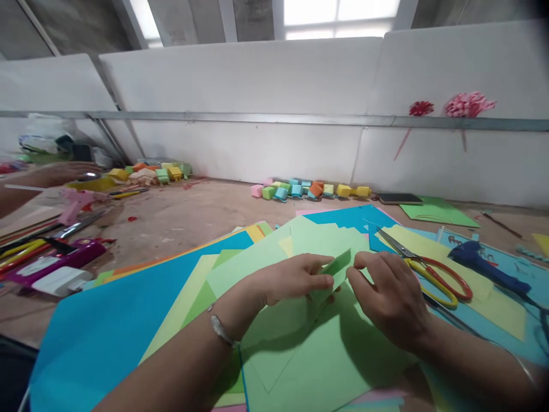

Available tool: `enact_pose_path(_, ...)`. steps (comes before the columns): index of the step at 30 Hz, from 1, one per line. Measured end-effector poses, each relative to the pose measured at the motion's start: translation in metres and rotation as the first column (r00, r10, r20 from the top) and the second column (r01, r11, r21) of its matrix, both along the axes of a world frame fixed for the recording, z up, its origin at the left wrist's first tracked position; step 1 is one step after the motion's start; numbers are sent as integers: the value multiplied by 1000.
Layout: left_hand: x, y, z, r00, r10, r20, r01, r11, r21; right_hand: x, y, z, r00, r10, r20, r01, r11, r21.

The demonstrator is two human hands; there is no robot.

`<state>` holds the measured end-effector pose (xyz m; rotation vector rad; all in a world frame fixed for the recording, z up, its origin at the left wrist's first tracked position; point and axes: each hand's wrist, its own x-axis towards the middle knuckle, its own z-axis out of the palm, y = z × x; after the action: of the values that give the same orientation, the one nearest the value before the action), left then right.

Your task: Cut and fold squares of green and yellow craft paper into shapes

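A small folded piece of green paper [342,262] is held up over the sheets in the middle. My left hand [295,278] grips it, thumb in front and fingers behind. At the paper's right edge, my right hand [388,294] has its thumb and forefinger pinched together; whether the paper's edge lies between them is too small to tell. Light green sheets [309,372] lie under both hands, over a large blue sheet [107,320]. Scissors with red and yellow handles [429,272] rest open just right of my right hand.
A blue glue gun [489,266] lies at the right. Small coloured paper boxes [295,190] line the wall's foot, near a dark phone [398,198]. At the left are a pink glue gun [77,203], a purple tool [81,254] and another person's arm [47,177].
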<state>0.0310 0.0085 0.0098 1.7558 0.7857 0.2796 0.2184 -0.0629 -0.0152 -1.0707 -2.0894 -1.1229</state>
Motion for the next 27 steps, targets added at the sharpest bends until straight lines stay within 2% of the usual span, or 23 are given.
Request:
enact_pose_path(1, 1, 0, 1, 998, 53, 23, -50, 993, -110, 1, 0, 0, 1000, 21, 17, -21, 1000, 6)
enact_pose_path(3, 4, 1, 1, 985, 166, 55, -139, 934, -328, 4, 2, -1, 998, 50, 45, -50, 999, 6)
enact_pose_path(6, 8, 3, 0, 954, 283, 94, -209, 860, -466, 7, 6, -4, 997, 58, 59, -57, 998, -28)
enact_pose_path(9, 9, 2, -1, 936, 341, 90, -272, 860, -432, 7, 10, -7, 998, 49, 40, -45, 994, -100)
enact_pose_path(13, 9, -2, -1, 938, 343, 46, -307, 886, -347, 6, 11, -7, 996, 63, 63, -51, 984, -173)
enact_pose_path(16, 10, -1, -2, 936, 350, 47, -315, 886, -340, 6, 10, -6, 996, 87, 34, -82, 987, -136)
enact_pose_path(21, 9, 3, -7, 924, 369, 100, -319, 888, -332, 7, 7, -7, 974, 218, -62, -224, 967, -118)
enact_pose_path(24, 9, 4, -10, 940, 305, 151, -252, 923, -291, 7, 7, -7, 980, 196, -31, -198, 969, -146)
enact_pose_path(27, 10, 4, -13, 935, 327, 136, -285, 923, -259, 7, 7, -8, 981, 195, 20, -191, 971, -144)
